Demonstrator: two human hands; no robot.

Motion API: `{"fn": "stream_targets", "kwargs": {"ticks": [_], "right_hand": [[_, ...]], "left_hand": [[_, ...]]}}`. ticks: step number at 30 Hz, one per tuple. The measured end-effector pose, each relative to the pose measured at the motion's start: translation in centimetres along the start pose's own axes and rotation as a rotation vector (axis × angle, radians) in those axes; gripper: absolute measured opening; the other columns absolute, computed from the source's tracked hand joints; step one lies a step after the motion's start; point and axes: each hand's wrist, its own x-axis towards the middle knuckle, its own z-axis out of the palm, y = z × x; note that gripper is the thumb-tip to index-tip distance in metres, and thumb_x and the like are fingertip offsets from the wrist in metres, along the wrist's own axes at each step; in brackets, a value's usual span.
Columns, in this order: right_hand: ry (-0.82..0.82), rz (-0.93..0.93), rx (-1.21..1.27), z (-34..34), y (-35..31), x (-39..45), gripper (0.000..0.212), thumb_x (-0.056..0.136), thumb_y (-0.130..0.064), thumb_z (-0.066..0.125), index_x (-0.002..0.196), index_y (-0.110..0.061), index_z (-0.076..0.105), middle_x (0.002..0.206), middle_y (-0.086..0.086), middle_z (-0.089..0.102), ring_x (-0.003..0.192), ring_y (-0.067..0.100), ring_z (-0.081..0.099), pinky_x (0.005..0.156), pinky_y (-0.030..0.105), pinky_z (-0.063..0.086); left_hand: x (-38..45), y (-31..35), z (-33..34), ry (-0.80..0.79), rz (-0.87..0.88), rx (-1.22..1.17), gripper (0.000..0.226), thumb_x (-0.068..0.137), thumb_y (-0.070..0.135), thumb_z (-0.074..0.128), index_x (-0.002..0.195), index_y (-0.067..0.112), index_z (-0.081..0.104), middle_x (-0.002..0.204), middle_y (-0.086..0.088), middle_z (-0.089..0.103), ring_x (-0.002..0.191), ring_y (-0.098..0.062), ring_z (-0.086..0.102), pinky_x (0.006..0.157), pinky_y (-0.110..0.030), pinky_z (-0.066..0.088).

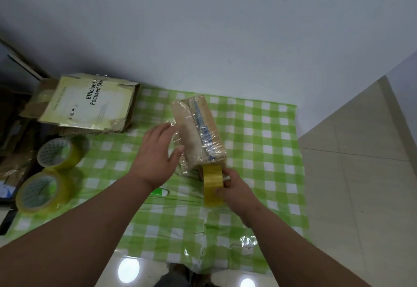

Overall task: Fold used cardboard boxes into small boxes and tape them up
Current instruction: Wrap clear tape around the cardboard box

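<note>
We see a small cardboard box (198, 133) lying on its side near the middle of a green-and-white checked cloth (259, 133) spread over the worktop, its long side running from far to near, with clear tape shining along its top. Our left hand (158, 153) rests against the box's left side with straight, relaxed fingers, the thumb touching the near left edge. Our right hand (234, 193) grips a roll of yellowish tape (213, 185) just near the box's near end, fingers curled round the roll, and a strip of tape runs from the roll up onto that end of the box. At the far left a flattened pale green printed box (90, 104) lies tilted on brown cardboard. Nearer, at the left edge of the cloth, two more rolls of tape (59, 152) sit one beside the other, touching. A white wall (203, 27) stands behind, and a tiled floor (361, 174) shows on the right.
</note>
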Motion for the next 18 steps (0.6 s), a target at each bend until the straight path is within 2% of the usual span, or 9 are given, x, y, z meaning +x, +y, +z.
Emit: {"fn": "stream_targets", "kwargs": {"ticks": [1, 3, 6, 8, 9, 12, 18], "right_hand": [[0.007, -0.006, 0.002, -0.1, -0.1, 0.0, 0.055, 0.091, -0.003, 0.06, 0.135, -0.03, 0.042, 0.109, 0.002, 0.065, 0.094, 0.012, 0.062, 0.063, 0.016, 0.045], [0.031, -0.011, -0.003, 0.0, 0.0, 0.1, 0.053, 0.091, -0.004, 0.06, 0.135, -0.028, 0.044, 0.104, -0.003, 0.065, 0.092, 0.012, 0.062, 0.066, 0.019, 0.048], [0.081, -0.026, -0.033, 0.0, 0.1, 0.4, 0.052, 0.09, -0.01, 0.063, 0.137, -0.025, 0.045, 0.103, -0.001, 0.064, 0.097, 0.018, 0.063, 0.079, 0.03, 0.053], [0.113, -0.035, -0.039, 0.1, 0.3, 0.5, 0.052, 0.089, -0.014, 0.065, 0.137, -0.022, 0.047, 0.107, 0.003, 0.064, 0.101, 0.022, 0.063, 0.087, 0.037, 0.053], [0.121, -0.038, -0.034, 0.1, 0.4, 0.5, 0.05, 0.089, -0.015, 0.066, 0.136, -0.021, 0.048, 0.106, 0.002, 0.065, 0.101, 0.022, 0.063, 0.085, 0.035, 0.053], [0.119, -0.049, -0.043, 0.2, 1.0, 0.3, 0.047, 0.09, -0.015, 0.067, 0.133, -0.019, 0.05, 0.1, -0.002, 0.066, 0.097, 0.018, 0.065, 0.079, 0.029, 0.051], [0.134, -0.081, -0.121, 0.3, 2.0, 0.3, 0.051, 0.091, -0.023, 0.066, 0.138, -0.018, 0.047, 0.098, -0.002, 0.065, 0.093, 0.016, 0.065, 0.072, 0.024, 0.048]], "left_hand": [[-0.3, -0.6, 0.0, 0.027, -0.059, 0.024, 0.05, 0.091, 0.035, 0.056, 0.134, 0.009, 0.054, 0.138, -0.014, 0.051, 0.129, -0.038, 0.043, 0.109, -0.05, 0.037], [-1.2, -1.5, 0.2, -0.119, -0.162, 0.106, 0.044, 0.09, 0.023, 0.065, 0.131, 0.009, 0.057, 0.134, -0.013, 0.052, 0.125, -0.037, 0.046, 0.104, -0.046, 0.041], [-2.8, -2.1, 1.1, -0.463, -0.202, 0.303, 0.049, 0.092, 0.031, 0.064, 0.138, 0.021, 0.05, 0.141, -0.003, 0.046, 0.128, -0.024, 0.044, 0.101, -0.037, 0.042], [-3.8, -2.4, 2.0, -0.583, -0.163, 0.44, 0.048, 0.092, 0.033, 0.062, 0.137, 0.024, 0.048, 0.138, 0.0, 0.045, 0.125, -0.022, 0.046, 0.098, -0.034, 0.043], [-4.3, -2.4, 2.4, -0.621, -0.146, 0.505, 0.046, 0.091, 0.03, 0.06, 0.135, 0.025, 0.048, 0.135, 0.0, 0.046, 0.121, -0.021, 0.048, 0.095, -0.034, 0.044], [-5.8, -2.8, 3.6, -0.667, -0.138, 0.632, 0.037, 0.09, 0.021, 0.055, 0.127, 0.025, 0.05, 0.126, 0.0, 0.049, 0.115, -0.021, 0.052, 0.088, -0.032, 0.043], [-6.6, -3.9, 4.6, -0.574, -0.11, 0.718, 0.025, 0.093, 0.026, 0.051, 0.118, 0.027, 0.052, 0.118, 0.002, 0.053, 0.111, -0.02, 0.052, 0.088, -0.031, 0.038]]}}
